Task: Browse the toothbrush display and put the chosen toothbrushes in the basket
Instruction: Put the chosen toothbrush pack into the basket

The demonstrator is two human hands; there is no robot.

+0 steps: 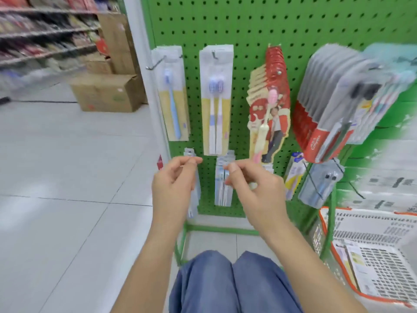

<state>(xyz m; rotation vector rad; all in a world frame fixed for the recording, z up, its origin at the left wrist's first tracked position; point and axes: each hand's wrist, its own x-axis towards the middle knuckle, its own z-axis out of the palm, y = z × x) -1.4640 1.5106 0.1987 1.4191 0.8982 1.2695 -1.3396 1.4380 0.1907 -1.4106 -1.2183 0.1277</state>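
Observation:
A green pegboard (248, 30) carries hanging toothbrush packs. On the low left hook hangs a clear toothbrush pack (195, 199); my left hand (174, 184) pinches its top between thumb and forefinger. My right hand (257, 186) has its fingers curled at the right edge of the low middle toothbrush pack (222, 190) and seems to pinch it. Higher up hang a blue single-brush pack (173, 96), a twin-brush pack (216, 100), red-carded pink brushes (268, 98) and a thick row of red-and-grey packs (334, 102). The white basket (325, 222) with an orange rim stands at lower right with packs inside.
Low on the board at the right hang more packs (320, 184). Cardboard boxes (106, 91) sit on the tiled floor (67, 177) to the left, beside blurred stocked shelves. My knees in blue trousers (230, 283) are at the bottom, close to the rack's green base frame.

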